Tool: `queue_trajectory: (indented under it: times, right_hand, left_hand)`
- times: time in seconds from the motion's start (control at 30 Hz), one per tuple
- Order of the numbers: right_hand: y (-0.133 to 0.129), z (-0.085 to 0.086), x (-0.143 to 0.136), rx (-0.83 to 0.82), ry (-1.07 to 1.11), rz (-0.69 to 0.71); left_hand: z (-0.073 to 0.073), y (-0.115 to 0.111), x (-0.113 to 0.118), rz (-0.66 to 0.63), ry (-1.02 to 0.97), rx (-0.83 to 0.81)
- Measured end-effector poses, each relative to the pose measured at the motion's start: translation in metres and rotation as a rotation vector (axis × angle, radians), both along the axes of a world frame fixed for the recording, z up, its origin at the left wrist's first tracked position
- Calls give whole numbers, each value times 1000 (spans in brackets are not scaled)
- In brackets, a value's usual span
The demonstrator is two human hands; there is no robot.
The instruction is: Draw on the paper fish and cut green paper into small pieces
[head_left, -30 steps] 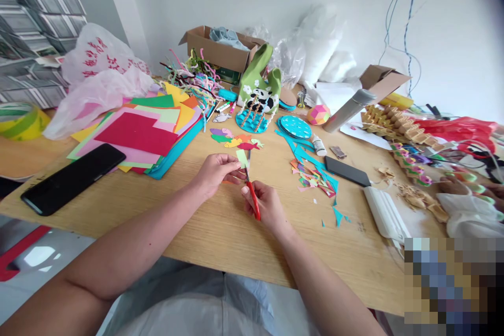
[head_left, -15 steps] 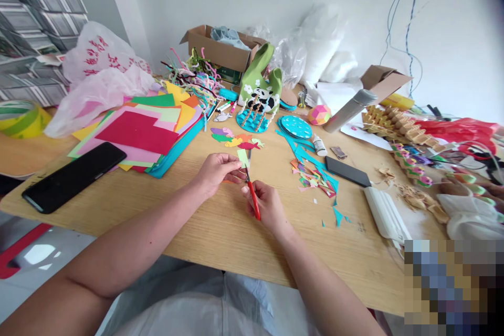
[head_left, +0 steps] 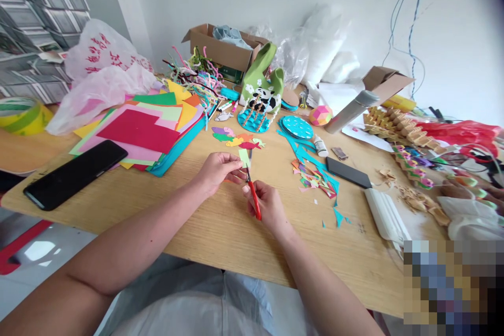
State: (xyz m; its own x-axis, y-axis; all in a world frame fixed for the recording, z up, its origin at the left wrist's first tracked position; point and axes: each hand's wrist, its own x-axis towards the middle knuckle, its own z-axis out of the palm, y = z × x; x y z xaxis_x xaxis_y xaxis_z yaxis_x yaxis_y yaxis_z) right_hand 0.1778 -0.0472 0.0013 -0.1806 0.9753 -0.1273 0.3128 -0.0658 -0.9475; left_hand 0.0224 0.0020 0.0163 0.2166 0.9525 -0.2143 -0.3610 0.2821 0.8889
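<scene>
A small light green paper piece (head_left: 244, 157) is pinched in my left hand (head_left: 221, 170), above the wooden table. My right hand (head_left: 268, 205) grips red-handled scissors (head_left: 255, 199), their blades at the paper's right side. Just beyond lie several coloured paper fish (head_left: 236, 139), overlapping. To the right of my right hand sits a pile of coloured paper scraps (head_left: 313, 178), with blue cut strips (head_left: 301, 152) beside it.
Coloured sheets (head_left: 137, 128) and a black phone (head_left: 74, 174) lie left. A panda bag (head_left: 262, 89) stands behind a blue disc with twisted posts (head_left: 254, 119). Right are a grey bottle (head_left: 352, 111), a dark flat device (head_left: 347, 172) and a white block (head_left: 386, 215).
The view has shifted very slightly. Both hands, the paper and the scissors hold nearly the same position.
</scene>
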Motion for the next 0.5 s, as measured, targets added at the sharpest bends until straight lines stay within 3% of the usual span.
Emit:
queue_trajectory:
  times: [0.5]
  right_hand:
    - [1, -1, 0, -6, 5, 14]
  left_hand:
    - [-1, -1, 2, -28, 40, 7]
